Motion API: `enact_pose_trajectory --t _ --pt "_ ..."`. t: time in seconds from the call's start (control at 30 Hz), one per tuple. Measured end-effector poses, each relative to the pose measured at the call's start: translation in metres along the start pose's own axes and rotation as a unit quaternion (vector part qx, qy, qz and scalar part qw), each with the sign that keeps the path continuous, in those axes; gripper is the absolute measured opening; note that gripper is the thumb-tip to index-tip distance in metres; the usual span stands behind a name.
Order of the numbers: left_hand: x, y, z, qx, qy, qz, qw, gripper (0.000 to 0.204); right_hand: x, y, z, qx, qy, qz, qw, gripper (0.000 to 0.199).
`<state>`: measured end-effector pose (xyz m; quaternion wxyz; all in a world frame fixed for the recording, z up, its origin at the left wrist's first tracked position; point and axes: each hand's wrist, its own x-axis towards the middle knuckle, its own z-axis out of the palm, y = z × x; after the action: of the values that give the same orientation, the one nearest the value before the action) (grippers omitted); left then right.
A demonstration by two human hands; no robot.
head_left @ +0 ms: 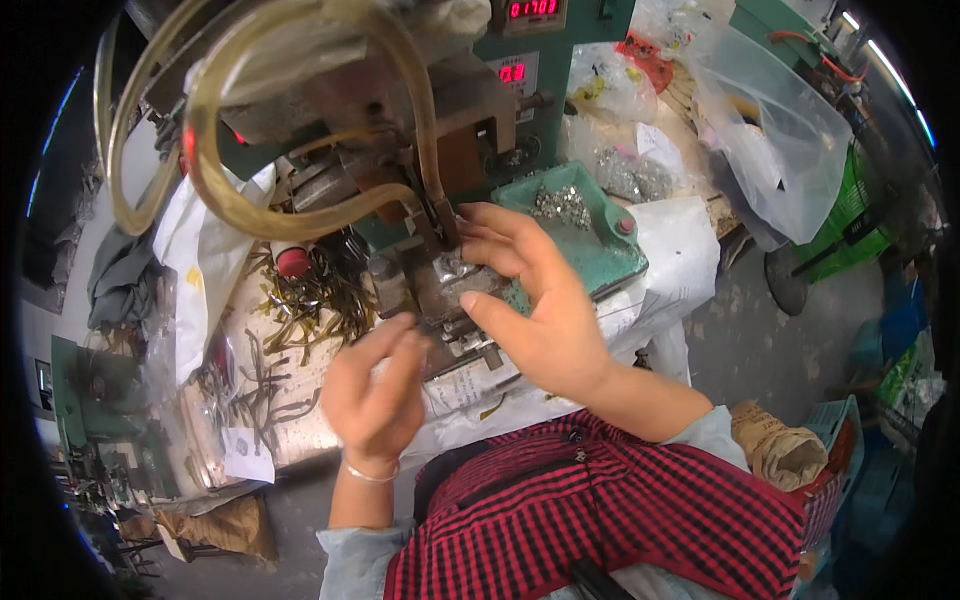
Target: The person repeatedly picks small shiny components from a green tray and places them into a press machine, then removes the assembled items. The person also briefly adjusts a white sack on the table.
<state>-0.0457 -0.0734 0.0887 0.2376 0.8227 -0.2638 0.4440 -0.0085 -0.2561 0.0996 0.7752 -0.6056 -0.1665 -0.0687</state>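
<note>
The right hand (540, 310) rested open against the press fixture (440, 290), beside the green tray (590, 235) of parts. The left hand (375, 385) pinched closed near the fixture; any held part was hidden.

A tray (612, 262) of small parts (560, 205) sits right of the press (430, 260); strips (300, 310) lie left (on the counter (300, 440)), bags (770, 140) far right.

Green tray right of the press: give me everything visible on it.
The green tray is a shallow, squarish dish with a raised rim and rounded corners, in dull teal that looks like painted metal or plastic. It sits tilted on the bench just right of the machine's tooling. A small heap of shiny metal parts lies in its far half, and a red knob shows at its right edge. The right hand covers its near left corner; whether it touches the tray cannot be told. White paper lies beneath it.
</note>
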Motion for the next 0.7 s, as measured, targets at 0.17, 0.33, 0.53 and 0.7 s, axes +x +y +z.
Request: enact_pose_trajectory --t 0.17,0.33,0.53,0.7 --pt "0.017 0.008 0.029 0.011 -0.055 0.102 0.993 0.017 0.047 0.05 -0.076 -0.322 0.019 -0.023 0.946 0.037" --pt "0.011 0.002 0.041 -0.001 -0.052 0.109 0.993 0.022 0.013 0.102 -0.131 -0.442 0.04 0.027 0.896 0.033" --pt "0.012 0.005 0.042 -0.001 -0.033 0.099 0.995 0.015 0.016 0.089 -0.147 -0.345 0.198 -0.023 0.917 0.025" --pt "0.013 0.002 0.042 -0.019 -0.048 0.095 0.994 0.028 0.003 0.084 -0.137 -0.528 0.077 -0.007 0.845 0.012"
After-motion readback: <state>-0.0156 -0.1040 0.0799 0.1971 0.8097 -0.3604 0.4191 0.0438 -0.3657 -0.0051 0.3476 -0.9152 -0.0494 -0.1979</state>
